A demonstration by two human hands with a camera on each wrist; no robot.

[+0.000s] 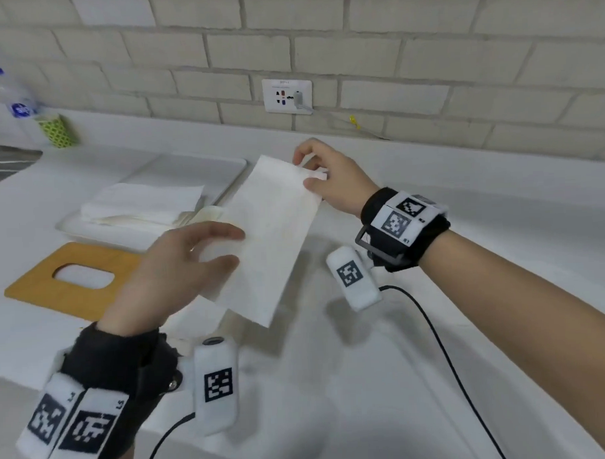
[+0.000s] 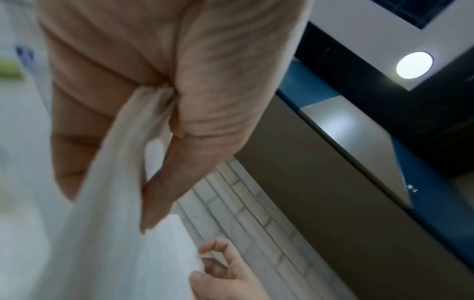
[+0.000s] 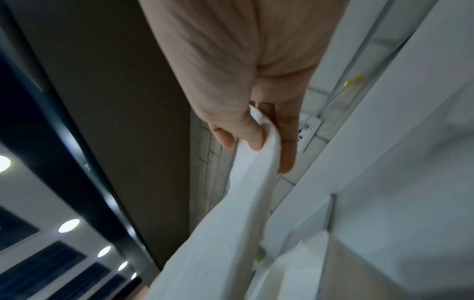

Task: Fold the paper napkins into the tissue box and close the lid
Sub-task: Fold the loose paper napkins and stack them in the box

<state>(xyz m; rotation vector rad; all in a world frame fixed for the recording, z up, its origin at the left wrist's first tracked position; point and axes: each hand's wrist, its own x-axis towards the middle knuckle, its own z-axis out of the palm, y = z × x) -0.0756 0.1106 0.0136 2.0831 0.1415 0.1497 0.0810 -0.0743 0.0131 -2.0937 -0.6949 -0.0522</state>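
Two hands hold one paper napkin [image 1: 273,230] in the air above the white bench [image 1: 465,223]. The right hand [image 1: 330,178] pinches its far upper corner between thumb and fingers, and the left hand [image 1: 179,268] takes the near long edge, where the left wrist view shows the sheet gathered between thumb and fingers. So both hands are clamped on the same sheet, one at each end, and they stand apart. The napkin looks very light, thin and soft; it hangs and bends by itself, and it probably tears if it is pulled hard. A gentle hold at the corners or edges seems best, with the sheet kept lightly stretched so the fold comes straight. More napkins lie in a stack [image 1: 142,204] on a white tray [image 1: 230,170] at the left. This tray could be the tissue box, but that cannot be told for sure. The wooden lid [image 1: 39,283] with the oval slot lies flat on the bench beside it, not yet put on.
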